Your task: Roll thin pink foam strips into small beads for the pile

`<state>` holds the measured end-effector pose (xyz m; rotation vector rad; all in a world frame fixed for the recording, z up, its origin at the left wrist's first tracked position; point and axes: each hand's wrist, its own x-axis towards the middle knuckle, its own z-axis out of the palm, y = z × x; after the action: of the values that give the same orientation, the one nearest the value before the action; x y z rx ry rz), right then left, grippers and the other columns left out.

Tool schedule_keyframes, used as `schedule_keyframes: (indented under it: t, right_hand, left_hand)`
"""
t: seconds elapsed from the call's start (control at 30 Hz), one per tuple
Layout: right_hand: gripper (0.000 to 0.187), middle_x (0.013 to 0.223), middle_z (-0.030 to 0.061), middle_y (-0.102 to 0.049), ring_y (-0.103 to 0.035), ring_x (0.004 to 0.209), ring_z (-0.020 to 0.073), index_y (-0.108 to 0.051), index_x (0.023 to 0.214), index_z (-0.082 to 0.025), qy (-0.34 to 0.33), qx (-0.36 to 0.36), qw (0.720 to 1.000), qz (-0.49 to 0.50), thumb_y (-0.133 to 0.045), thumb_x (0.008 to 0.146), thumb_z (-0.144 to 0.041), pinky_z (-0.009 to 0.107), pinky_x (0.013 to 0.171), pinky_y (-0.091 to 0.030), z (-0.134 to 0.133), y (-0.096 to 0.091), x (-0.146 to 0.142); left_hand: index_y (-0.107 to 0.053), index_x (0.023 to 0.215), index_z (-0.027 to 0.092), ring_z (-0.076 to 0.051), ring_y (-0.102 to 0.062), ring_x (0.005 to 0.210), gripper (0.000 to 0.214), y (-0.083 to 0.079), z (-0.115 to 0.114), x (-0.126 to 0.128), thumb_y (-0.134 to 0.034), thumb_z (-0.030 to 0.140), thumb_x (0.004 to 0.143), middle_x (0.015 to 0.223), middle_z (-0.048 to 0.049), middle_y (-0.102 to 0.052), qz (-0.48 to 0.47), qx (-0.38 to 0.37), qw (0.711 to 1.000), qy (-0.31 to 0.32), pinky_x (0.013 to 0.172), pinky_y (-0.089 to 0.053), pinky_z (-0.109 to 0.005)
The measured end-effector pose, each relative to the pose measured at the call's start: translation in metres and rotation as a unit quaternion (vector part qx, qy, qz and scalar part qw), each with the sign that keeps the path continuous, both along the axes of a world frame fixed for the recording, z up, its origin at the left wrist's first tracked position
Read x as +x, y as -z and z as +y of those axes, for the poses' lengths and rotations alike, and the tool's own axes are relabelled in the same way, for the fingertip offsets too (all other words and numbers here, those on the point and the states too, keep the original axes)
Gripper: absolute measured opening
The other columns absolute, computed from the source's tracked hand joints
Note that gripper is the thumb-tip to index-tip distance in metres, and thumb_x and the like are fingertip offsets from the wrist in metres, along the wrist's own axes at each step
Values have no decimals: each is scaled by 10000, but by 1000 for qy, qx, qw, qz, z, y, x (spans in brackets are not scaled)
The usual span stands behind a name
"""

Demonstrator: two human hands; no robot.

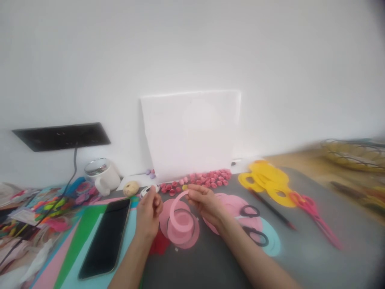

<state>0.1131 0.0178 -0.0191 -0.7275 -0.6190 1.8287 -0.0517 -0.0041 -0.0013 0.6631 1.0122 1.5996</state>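
A pink paper strip [173,214], cut as a spiral, hangs in a curl above pink paper discs [192,240]. My right hand [204,202] pinches its upper end between thumb and fingers. Left of the strip, my left hand [149,208] is raised with its fingers curled together; whatever they hold, if anything, is hidden. Behind both hands lie many small rolled pink and red paper roses [210,176]. Black-handled scissors [251,210] rest on more pink paper [231,204] beside my right forearm. Red scraps [159,244] lie below my left hand.
At left are a black phone [105,241], colored sheets [75,245], a white mug [104,176] and clutter. Yellow paper pieces [267,178], a pencil [273,210], pink scissors [317,218] and blue paper [272,239] lie right. A white board [192,132] leans on the wall.
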Motion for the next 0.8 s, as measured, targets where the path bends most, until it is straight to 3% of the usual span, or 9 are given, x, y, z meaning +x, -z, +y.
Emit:
schedule_keyframes:
  t: [0.1,0.2,0.4,0.6,0.8]
  right_hand:
    - [312,598,4,-672,-629,557,97,-698,781,-128,5,5,1000,-9,-844,512,-190,167,541,-513,-2,0,-1]
    - [297,610,7,-674,-620,565,103,-687,757,-131,13,25,999,-42,-839,511,-201,196,565,-504,-4,0,-2]
    - [281,597,-3,-662,-568,539,97,-657,686,-145,36,77,990,-117,-835,484,-225,234,569,-462,-8,-1,-5]
    - [307,532,-43,-587,-512,499,83,-585,606,-159,36,117,977,-176,-838,452,-239,232,534,-421,-12,-12,-7]
    - [342,514,-47,-550,-490,483,93,-513,599,-176,28,205,949,-239,-817,495,-295,225,488,-391,-12,-9,-5]
  left_hand:
    - [-611,653,135,-107,-540,576,363,3,-1,2,-683,490,682,630,-11,-593,94,60,994,19,526,-434,-193]
    - [-659,788,122,-174,-589,674,445,6,-5,5,-618,557,706,729,-68,-652,133,76,985,75,617,-471,-272]
    - [-660,759,139,-103,-488,435,200,4,-12,11,-681,332,715,498,26,-559,210,51,966,141,488,-417,-242]
    - [-651,726,139,-90,-437,415,211,5,-12,12,-634,347,756,463,34,-514,227,34,960,161,421,-370,-213]
    - [-598,611,147,-89,-414,413,310,4,-12,11,-591,405,781,439,37,-483,254,12,945,205,426,-348,-209]
